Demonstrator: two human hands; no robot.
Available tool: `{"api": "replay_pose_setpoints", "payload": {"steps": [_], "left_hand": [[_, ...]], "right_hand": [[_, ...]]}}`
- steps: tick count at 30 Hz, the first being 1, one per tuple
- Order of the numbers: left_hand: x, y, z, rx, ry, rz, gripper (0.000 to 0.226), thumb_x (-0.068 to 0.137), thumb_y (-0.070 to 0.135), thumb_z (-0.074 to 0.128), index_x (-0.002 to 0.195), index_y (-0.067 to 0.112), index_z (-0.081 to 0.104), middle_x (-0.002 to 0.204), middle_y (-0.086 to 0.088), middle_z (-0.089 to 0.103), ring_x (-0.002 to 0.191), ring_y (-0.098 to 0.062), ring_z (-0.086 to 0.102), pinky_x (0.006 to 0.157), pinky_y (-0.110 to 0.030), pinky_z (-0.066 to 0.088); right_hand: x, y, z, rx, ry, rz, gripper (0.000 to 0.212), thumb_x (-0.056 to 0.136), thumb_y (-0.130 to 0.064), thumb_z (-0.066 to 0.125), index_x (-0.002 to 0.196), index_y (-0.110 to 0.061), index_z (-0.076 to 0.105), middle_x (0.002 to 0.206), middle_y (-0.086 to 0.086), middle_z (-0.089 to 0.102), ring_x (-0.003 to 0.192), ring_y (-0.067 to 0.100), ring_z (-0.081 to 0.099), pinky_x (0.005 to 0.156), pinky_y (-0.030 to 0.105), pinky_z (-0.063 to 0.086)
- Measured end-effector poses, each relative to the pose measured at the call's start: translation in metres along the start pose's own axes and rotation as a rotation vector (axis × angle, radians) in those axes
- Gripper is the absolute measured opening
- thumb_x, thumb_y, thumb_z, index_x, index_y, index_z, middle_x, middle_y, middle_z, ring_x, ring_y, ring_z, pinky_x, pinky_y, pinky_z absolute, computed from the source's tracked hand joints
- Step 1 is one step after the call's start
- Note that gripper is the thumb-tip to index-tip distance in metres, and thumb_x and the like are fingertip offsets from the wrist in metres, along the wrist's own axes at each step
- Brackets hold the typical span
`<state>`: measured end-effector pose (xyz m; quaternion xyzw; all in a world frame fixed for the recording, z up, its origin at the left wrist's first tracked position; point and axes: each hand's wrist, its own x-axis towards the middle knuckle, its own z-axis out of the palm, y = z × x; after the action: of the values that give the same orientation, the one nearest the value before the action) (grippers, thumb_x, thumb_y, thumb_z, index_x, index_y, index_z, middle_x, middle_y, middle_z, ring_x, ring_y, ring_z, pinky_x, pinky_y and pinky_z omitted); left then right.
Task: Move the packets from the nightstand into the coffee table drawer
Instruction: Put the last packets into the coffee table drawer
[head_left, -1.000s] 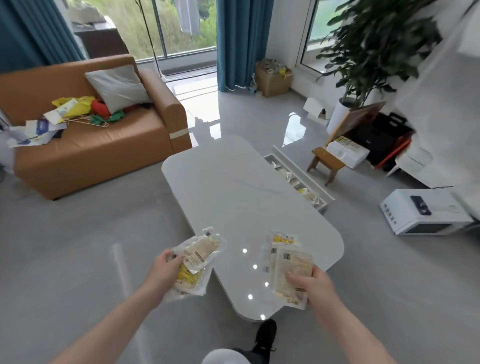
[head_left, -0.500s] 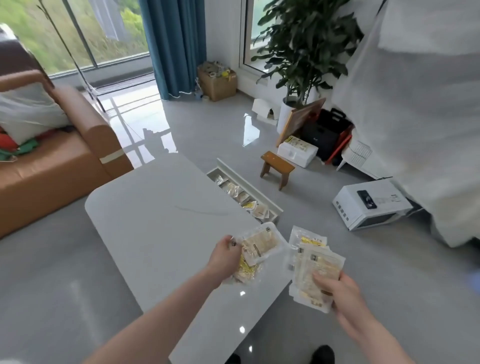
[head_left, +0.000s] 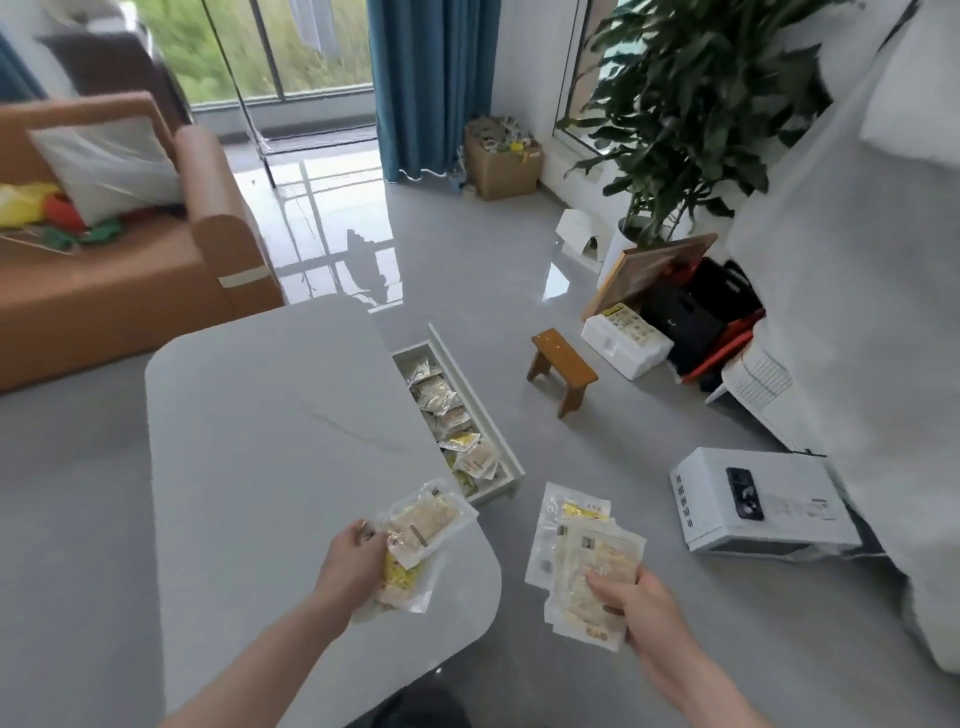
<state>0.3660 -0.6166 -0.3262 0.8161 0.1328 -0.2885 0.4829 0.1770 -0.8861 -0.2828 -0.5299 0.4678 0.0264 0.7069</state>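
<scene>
Head view: packets (head_left: 589, 561) in both hands

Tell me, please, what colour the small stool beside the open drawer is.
The stool is brown wood, seen in the head view.

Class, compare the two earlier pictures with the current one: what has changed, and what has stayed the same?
The person has walked round the coffee table toward its open drawer, which now lies nearer and shows more of its packets. The right hand has moved off the tabletop to over the floor. Unchanged: both hands, left hand too, keep gripping their packets; nothing released.
</scene>
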Motion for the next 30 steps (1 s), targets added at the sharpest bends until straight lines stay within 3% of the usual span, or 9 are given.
{"api": "replay_pose_setpoints", "payload": {"steps": [6,11,17,21,23,26,30], "left_hand": [[-0.004,0.013,0.035,-0.166,0.173,-0.077,0.007,0.099,0.018,0.062,0.099,0.014,0.067,0.095,-0.01,0.074,0.082,-0.026,0.072,0.068,-0.035,0.054],[0.034,0.036,0.073,-0.262,0.241,-0.162,0.008,0.1,0.011,0.06,0.101,0.007,0.066,0.097,-0.017,0.072,0.077,-0.028,0.069,0.049,-0.027,0.051],[0.114,0.098,0.131,-0.242,0.229,-0.21,0.01,0.098,0.013,0.057,0.098,0.005,0.064,0.099,-0.016,0.07,0.074,-0.023,0.064,0.06,-0.029,0.045],[0.156,0.147,0.167,-0.22,0.238,-0.203,0.015,0.101,0.02,0.054,0.104,0.01,0.064,0.096,-0.008,0.068,0.076,-0.016,0.062,0.057,-0.027,0.043],[0.178,0.163,0.184,-0.215,0.237,-0.215,0.02,0.101,0.025,0.054,0.111,0.011,0.065,0.101,-0.006,0.07,0.084,-0.018,0.066,0.063,-0.028,0.047],[0.22,0.161,0.21,-0.179,0.276,-0.283,0.041,0.096,0.036,0.056,0.128,0.011,0.062,0.121,-0.007,0.069,0.108,-0.028,0.067,0.089,-0.039,0.054],[0.26,0.143,0.243,-0.229,0.36,-0.432,0.043,0.094,0.036,0.055,0.129,0.014,0.061,0.121,-0.008,0.069,0.108,-0.031,0.067,0.098,-0.048,0.055]], "right_hand": [[0.078,-0.075,-0.025,-0.147,-0.16,0.014,0.03,0.093,-0.003,0.069,0.121,-0.01,0.066,0.105,0.007,0.081,0.092,0.026,0.079,0.07,0.037,0.06],[0.138,-0.13,-0.031,-0.212,-0.234,0.007,0.029,0.093,-0.004,0.071,0.12,-0.011,0.065,0.102,0.006,0.081,0.089,0.025,0.079,0.065,0.034,0.06],[0.202,-0.189,-0.057,-0.245,-0.214,0.007,0.026,0.093,-0.004,0.071,0.118,-0.009,0.066,0.097,0.005,0.082,0.081,0.021,0.08,0.058,0.03,0.059],[0.249,-0.226,-0.07,-0.247,-0.223,0.038,0.026,0.093,-0.004,0.07,0.118,-0.009,0.067,0.101,0.007,0.081,0.087,0.026,0.079,0.071,0.038,0.06],[0.281,-0.246,-0.068,-0.268,-0.247,0.056,0.028,0.092,-0.001,0.071,0.118,-0.008,0.068,0.102,0.009,0.081,0.089,0.029,0.079,0.076,0.043,0.061],[0.331,-0.274,-0.057,-0.324,-0.296,0.09,0.03,0.089,0.002,0.073,0.117,-0.005,0.068,0.1,0.012,0.081,0.089,0.033,0.079,0.081,0.049,0.062],[0.399,-0.308,-0.039,-0.402,-0.384,0.144,0.029,0.089,0.005,0.072,0.116,-0.004,0.068,0.099,0.013,0.081,0.089,0.033,0.079,0.082,0.051,0.062]]}}
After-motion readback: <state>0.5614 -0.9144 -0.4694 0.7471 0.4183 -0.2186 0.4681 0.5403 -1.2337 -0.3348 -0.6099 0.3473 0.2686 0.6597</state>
